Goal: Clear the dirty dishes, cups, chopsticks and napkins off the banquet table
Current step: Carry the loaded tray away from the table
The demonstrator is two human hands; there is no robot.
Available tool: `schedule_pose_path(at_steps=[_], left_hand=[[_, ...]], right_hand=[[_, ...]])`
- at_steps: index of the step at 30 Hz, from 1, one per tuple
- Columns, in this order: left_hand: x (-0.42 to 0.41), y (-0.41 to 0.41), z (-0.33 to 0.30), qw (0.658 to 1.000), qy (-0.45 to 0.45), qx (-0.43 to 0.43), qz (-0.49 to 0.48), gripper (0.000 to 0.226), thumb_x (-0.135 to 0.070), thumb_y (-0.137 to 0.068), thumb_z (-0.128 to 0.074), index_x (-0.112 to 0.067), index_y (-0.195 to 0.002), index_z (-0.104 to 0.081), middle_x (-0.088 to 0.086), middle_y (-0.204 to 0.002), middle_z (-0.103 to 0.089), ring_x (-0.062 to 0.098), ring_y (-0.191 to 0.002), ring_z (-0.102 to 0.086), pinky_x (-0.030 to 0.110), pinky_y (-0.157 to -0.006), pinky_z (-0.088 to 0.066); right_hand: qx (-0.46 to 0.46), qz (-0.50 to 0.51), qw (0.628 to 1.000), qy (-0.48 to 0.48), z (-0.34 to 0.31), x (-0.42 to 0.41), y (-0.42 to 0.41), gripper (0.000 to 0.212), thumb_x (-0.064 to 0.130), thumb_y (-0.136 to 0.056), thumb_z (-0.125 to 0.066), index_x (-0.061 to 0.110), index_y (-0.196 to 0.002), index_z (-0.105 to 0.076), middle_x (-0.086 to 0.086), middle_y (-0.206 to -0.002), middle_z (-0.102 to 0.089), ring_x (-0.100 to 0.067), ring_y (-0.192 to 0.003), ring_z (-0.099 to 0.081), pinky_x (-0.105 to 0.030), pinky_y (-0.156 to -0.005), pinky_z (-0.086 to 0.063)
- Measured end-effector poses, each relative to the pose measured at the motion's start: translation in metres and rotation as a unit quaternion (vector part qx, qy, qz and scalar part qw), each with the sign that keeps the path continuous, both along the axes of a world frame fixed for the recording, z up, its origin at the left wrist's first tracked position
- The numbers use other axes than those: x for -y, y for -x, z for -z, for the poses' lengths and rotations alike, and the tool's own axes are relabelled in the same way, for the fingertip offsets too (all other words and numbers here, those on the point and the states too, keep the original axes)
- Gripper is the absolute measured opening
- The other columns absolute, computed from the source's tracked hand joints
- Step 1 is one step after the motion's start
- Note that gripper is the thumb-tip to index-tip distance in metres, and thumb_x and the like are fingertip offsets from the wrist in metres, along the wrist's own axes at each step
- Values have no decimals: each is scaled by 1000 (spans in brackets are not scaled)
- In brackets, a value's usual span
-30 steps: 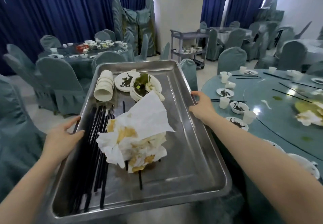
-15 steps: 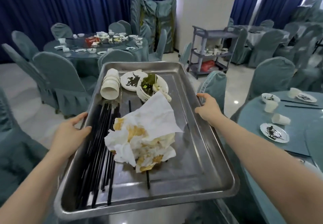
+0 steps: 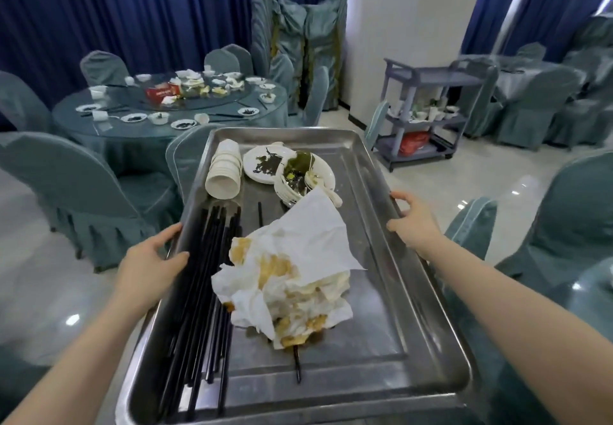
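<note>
I carry a large steel tray [image 3: 411,295] in front of me. My left hand [image 3: 151,267] grips its left rim and my right hand [image 3: 414,222] grips its right rim. On the tray lie a bundle of black chopsticks [image 3: 202,295] along the left side, a heap of stained white napkins [image 3: 292,278] in the middle, a stack of white cups [image 3: 224,169] on its side at the far left, and dirty plates and bowls [image 3: 285,169] at the far end.
A round table [image 3: 109,136] with dirty dishes stands ahead left, ringed by covered chairs [image 3: 76,182]. A grey service cart [image 3: 428,109] with cups stands ahead right. More covered chairs [image 3: 570,219] are close on my right. Shiny floor lies between.
The view has swung left, away from the banquet table on the right, which has left the frame. The cart and the far table are nearer. Both hands keep their hold on the tray.
</note>
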State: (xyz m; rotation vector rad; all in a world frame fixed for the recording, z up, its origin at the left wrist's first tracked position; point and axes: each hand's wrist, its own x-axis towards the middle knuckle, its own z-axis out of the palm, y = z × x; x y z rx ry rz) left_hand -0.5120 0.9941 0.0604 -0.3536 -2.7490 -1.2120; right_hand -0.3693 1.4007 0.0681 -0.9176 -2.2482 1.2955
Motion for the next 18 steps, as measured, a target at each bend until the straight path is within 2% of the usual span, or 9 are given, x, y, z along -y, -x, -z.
schedule_pose_path(at_steps=[2,4,7,9,12,14,16,18], left_hand=[[-40,45,2,1000,14,-4,9,54,-20,-79,-68,-34,-129,-57,-4,-70,-59,8,-56,-49,23,-54,-40],[-78,85,7,1000,8,-2,25,54,-20,-79,-68,-34,-129,-57,-7,-79,-66,9,-63,-55,27,-57,-41],[-141,151,14,999,7,6,43,55,-20,-79,-69,-33,-130,-56,3,-106,-70,20,-86,-63,31,-69,-43],[-182,195,17,999,9,10,52,54,-21,-79,-69,-34,-130,-56,7,-111,-70,26,-94,-64,34,-72,-45],[-240,256,19,997,13,7,78,54,-21,-79,-68,-35,-130,-56,6,-111,-70,27,-96,-65,35,-77,-47],[-280,297,19,996,17,11,91,54,-21,-79,-68,-36,-129,-56,5,-101,-71,25,-87,-64,33,-70,-47],[-328,339,20,994,16,13,109,53,-22,-78,-68,-37,-128,-57,0,-86,-67,20,-75,-60,30,-63,-45],[-377,377,21,991,3,14,134,52,-21,-78,-68,-37,-126,-58,0,-78,-65,21,-70,-59,29,-63,-45]], right_hand=[[-10,12,1000,10,6,-37,38,63,-5,-75,-63,26,-129,-51,-3,-73,-67,-16,-50,-57,-23,-46,-43],[-12,13,1000,14,11,-71,74,63,-5,-76,-63,27,-129,-51,-2,-73,-66,-14,-50,-57,-17,-41,-42],[-12,30,999,18,23,-127,125,65,-5,-76,-63,29,-129,-50,-5,-79,-69,-21,-64,-66,-29,-59,-55],[-11,43,999,20,28,-163,157,64,-4,-75,-63,30,-128,-50,-5,-82,-70,-26,-70,-68,-37,-68,-57],[-5,69,998,7,27,-211,201,64,-1,-75,-64,28,-129,-50,-3,-82,-69,-25,-73,-68,-37,-73,-57],[0,85,996,1,28,-245,229,64,0,-74,-65,28,-129,-51,-4,-82,-69,-23,-72,-67,-34,-68,-55],[8,110,994,-9,31,-282,256,62,3,-74,-66,29,-129,-51,-3,-79,-67,-19,-68,-64,-27,-57,-47],[12,142,989,-30,32,-316,275,61,4,-75,-66,29,-128,-52,0,-70,-60,-15,-60,-58,-22,-48,-39]])
